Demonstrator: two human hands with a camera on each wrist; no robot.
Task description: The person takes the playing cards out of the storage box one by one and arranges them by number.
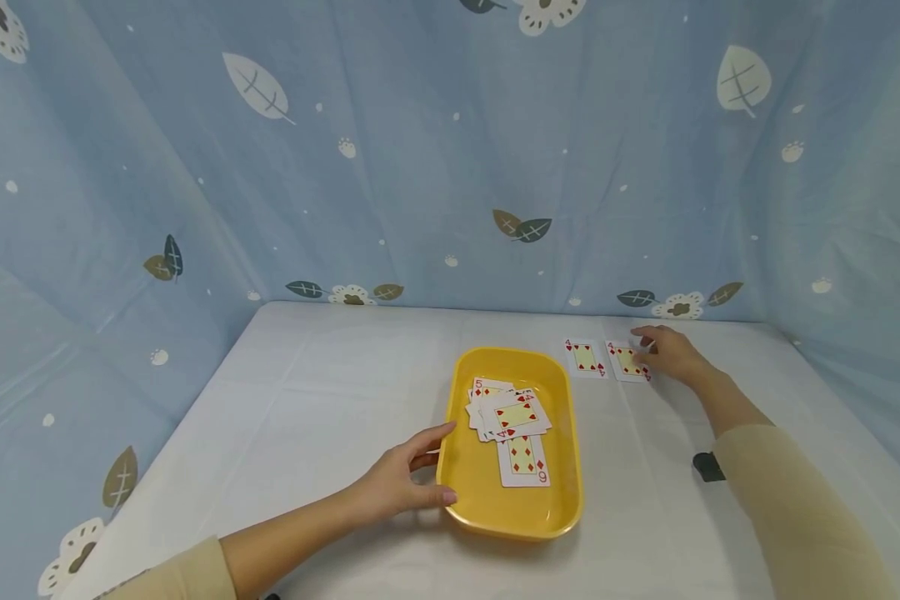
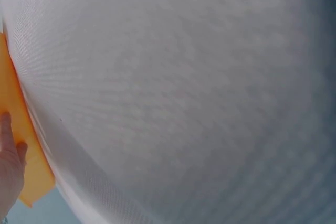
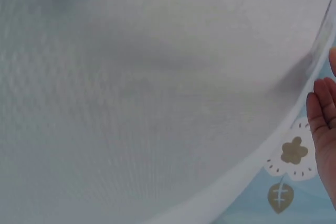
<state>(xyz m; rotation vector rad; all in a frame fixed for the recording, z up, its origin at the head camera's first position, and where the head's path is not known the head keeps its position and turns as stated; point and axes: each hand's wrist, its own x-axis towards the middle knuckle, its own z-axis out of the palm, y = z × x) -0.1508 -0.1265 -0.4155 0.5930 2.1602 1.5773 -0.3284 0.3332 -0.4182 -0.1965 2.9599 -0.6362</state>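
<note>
The top card partly hides cards beneath in the yellow tray.

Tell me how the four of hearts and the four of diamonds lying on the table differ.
The four of hearts bears heart pips; the four of diamonds bears diamonds. The hearts card lies nearer the yellow tray; the diamonds card lies farther right. The right hand partly overlaps the diamonds card in the head view, while the hearts card shows uncovered. Both lie face up on the white table, with red pips.
</note>
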